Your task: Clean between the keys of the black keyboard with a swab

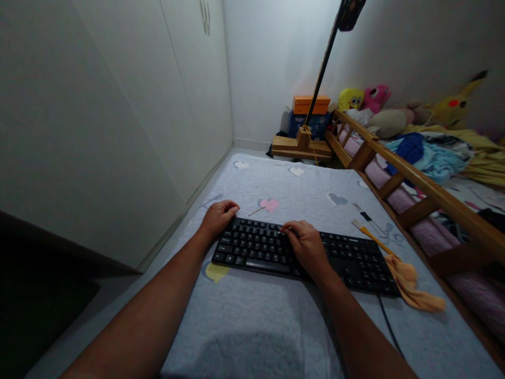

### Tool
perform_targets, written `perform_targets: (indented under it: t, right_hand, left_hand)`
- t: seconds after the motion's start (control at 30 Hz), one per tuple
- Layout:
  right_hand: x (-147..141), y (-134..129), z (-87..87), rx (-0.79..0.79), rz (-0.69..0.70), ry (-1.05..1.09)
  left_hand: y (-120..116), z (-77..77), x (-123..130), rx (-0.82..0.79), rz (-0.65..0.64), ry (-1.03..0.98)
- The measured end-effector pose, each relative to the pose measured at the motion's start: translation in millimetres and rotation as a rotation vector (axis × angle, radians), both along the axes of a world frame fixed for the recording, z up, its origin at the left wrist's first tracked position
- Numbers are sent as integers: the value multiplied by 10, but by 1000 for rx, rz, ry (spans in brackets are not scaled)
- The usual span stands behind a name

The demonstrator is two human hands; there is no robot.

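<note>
A black computer keyboard (260,247) lies across the patterned cloth in front of me, partly covered by my right hand. At its far left corner, my left hand (220,217) is closed, with thumb and fingers against the edge. My right hand (306,246) is over the middle keys, its thumb and fingers pinched together. A small pale bit shows at those fingertips, too small to name. Just beyond the keyboard, a cotton swab (257,210) rests on the cloth.
To the right lie an orange cloth (412,284), a yellow-handled brush (376,239) and a thin wire tool with a black grip (366,216). A wooden bed rail (418,184) runs along the right, a white wardrobe (130,105) along the left. A pole stand (303,139) is at the back.
</note>
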State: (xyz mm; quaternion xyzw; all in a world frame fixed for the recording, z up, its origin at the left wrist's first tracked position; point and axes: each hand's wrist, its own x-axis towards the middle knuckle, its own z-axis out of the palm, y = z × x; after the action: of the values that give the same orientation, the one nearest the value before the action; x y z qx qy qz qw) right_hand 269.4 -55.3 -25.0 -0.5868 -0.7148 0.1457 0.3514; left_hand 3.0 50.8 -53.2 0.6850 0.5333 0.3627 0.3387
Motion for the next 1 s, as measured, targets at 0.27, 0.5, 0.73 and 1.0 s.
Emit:
perform_targets:
  t: [0.27, 0.5, 0.73, 1.0]
  right_hand:
    - [17, 4, 20, 9, -7, -8]
    - [35, -2, 38, 11, -26, -15]
    - [85, 3, 68, -12, -45, -38]
    - [151, -30, 92, -24, -33, -71]
  left_hand:
    - [-29, 45, 20, -8, 4, -10]
    - [-24, 53, 18, -2, 7, 2]
    - [-27, 47, 20, -13, 5, -21]
    - [-35, 56, 29, -11, -3, -23]
